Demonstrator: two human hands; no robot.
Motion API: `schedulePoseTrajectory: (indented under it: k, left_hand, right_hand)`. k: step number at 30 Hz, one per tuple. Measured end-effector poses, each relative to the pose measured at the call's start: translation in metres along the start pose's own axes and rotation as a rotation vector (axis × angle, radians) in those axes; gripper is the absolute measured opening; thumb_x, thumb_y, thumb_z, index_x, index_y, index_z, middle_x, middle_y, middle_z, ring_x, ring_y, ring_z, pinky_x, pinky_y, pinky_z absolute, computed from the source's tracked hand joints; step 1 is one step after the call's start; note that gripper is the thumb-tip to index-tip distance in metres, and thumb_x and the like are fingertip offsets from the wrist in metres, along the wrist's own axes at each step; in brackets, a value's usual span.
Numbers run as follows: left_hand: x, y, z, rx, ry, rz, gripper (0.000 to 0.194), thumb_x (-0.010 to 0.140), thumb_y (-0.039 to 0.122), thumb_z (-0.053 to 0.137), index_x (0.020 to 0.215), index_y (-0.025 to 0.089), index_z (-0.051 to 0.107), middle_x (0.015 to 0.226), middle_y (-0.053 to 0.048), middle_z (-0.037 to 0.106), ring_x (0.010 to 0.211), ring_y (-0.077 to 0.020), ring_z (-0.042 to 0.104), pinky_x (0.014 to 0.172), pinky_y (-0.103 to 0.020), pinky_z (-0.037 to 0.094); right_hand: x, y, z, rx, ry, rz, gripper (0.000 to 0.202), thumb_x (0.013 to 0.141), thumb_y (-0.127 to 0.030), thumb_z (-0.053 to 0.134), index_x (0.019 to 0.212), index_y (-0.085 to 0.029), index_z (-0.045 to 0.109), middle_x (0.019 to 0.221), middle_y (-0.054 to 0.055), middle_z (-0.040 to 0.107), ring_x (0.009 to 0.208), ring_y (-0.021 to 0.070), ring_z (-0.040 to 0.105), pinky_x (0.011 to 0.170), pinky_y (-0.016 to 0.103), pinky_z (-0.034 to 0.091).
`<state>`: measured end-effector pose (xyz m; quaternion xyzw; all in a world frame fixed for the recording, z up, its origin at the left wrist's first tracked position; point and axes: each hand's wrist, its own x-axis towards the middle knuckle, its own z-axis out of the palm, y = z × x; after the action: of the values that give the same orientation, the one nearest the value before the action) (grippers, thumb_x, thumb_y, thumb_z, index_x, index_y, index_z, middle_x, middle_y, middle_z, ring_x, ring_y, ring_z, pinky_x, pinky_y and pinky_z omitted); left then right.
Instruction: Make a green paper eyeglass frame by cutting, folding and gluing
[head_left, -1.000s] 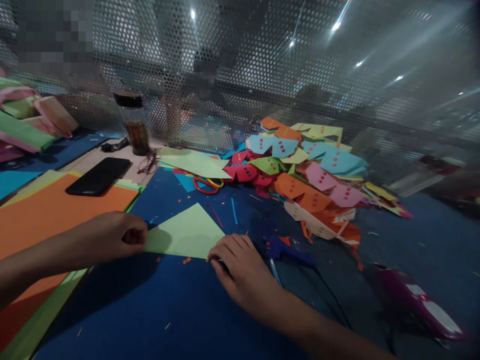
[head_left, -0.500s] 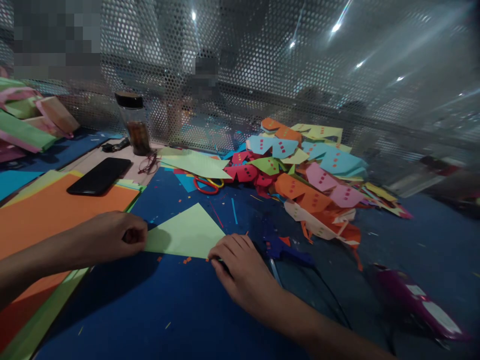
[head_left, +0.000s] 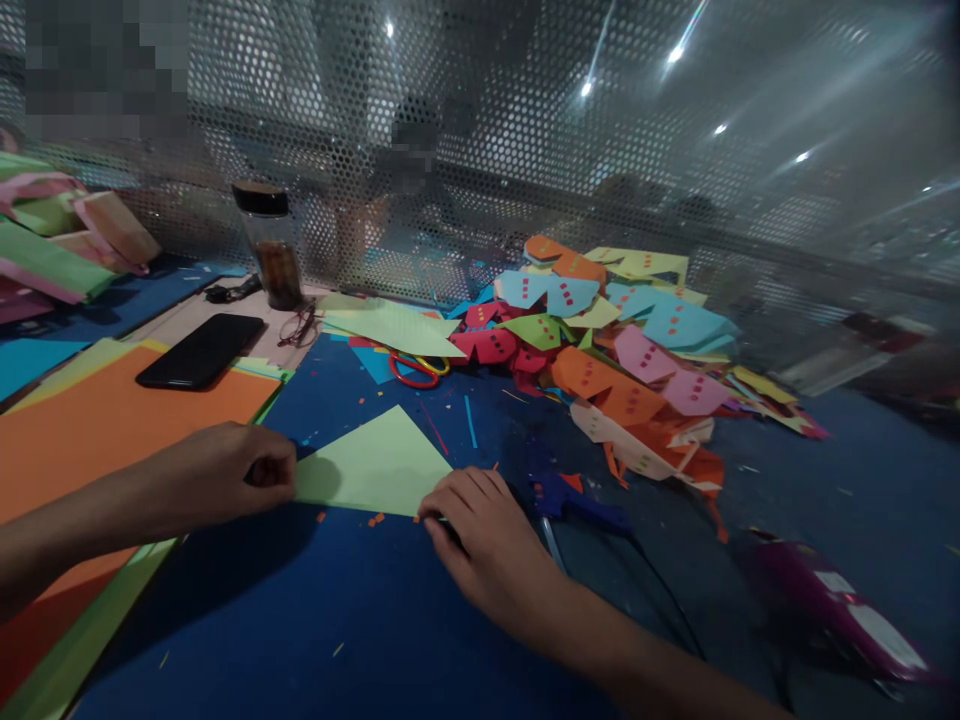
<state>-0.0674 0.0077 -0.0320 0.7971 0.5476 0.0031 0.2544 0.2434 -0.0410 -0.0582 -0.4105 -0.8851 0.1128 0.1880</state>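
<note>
A pale green sheet of paper (head_left: pixel 379 460), folded to a triangle, lies on the blue table with its peak pointing away from me. My left hand (head_left: pixel 244 468) pinches its left corner between thumb and curled fingers. At the right corner, my right hand (head_left: pixel 480 535) has its fingers bent and pressed together on the paper. Both fingertip grips partly hide the corners. Just right of my right hand is a blue glue gun (head_left: pixel 574 500) with a black cord. Red-and-yellow-handled scissors (head_left: pixel 416 370) lie beyond the triangle, their blades covered by paper.
Orange paper sheets (head_left: pixel 202 405) are stacked at left, under a black phone (head_left: pixel 201 352). A lidded jar (head_left: pixel 276 260) and glasses (head_left: pixel 298 323) stand behind. Colourful cut-paper masks (head_left: pixel 630 395) pile up at right, near a purple pouch-like item (head_left: pixel 840 600). A perforated metal screen (head_left: pixel 480 150) borders the back.
</note>
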Motion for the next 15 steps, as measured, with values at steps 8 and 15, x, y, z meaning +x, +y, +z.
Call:
schedulePoseTrajectory:
  k: [8, 15]
  left_hand:
    - [0.0008, -0.0022, 0.0069, 0.055, 0.064, 0.030, 0.018, 0.081, 0.034, 0.055, 0.070, 0.022, 0.064, 0.068, -0.002, 0.067, 0.063, -0.0177, 0.061, 0.058, -0.028, 0.038]
    - [0.0006, -0.0045, 0.0098, 0.069, 0.117, 0.052, 0.013, 0.078, 0.029, 0.055, 0.068, 0.023, 0.061, 0.063, 0.000, 0.064, 0.057, -0.0156, 0.058, 0.054, -0.027, 0.036]
  right_hand:
    - [-0.0008, 0.0018, 0.0019, -0.008, 0.014, -0.012, 0.010, 0.096, -0.014, 0.056, 0.099, -0.021, 0.062, 0.101, 0.004, 0.066, 0.096, 0.0209, 0.056, 0.090, 0.037, 0.036]
    - [-0.0008, 0.0013, 0.0017, 0.003, 0.015, -0.010, 0.010, 0.096, -0.014, 0.056, 0.099, -0.020, 0.062, 0.101, 0.004, 0.066, 0.096, 0.0204, 0.056, 0.089, 0.036, 0.036]
